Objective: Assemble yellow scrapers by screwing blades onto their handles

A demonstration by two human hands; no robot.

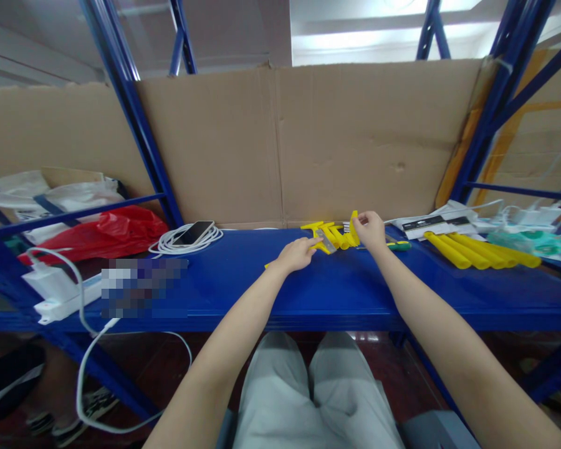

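My left hand [298, 254] is closed around a yellow-handled scraper with a flat grey blade [326, 242], low over the blue shelf. A bit of yellow shows behind the wrist. To its right, my right hand [370, 228] pinches a small yellow plastic piece [354, 226], held roughly upright. Several yellow T-shaped parts [312, 226] lie in a row between and behind the hands; their exact shape is partly hidden. A green-handled tool [399, 246], perhaps a screwdriver, lies just right of my right wrist.
Several yellow tubes [467, 252] lie at the right on the blue shelf [234, 274], beside black-and-white packets [423, 226]. At the left are a phone [195, 232] on a coiled white cable, a power strip [70, 304] and a red bag [116, 231]. Cardboard [355, 137] stands behind.
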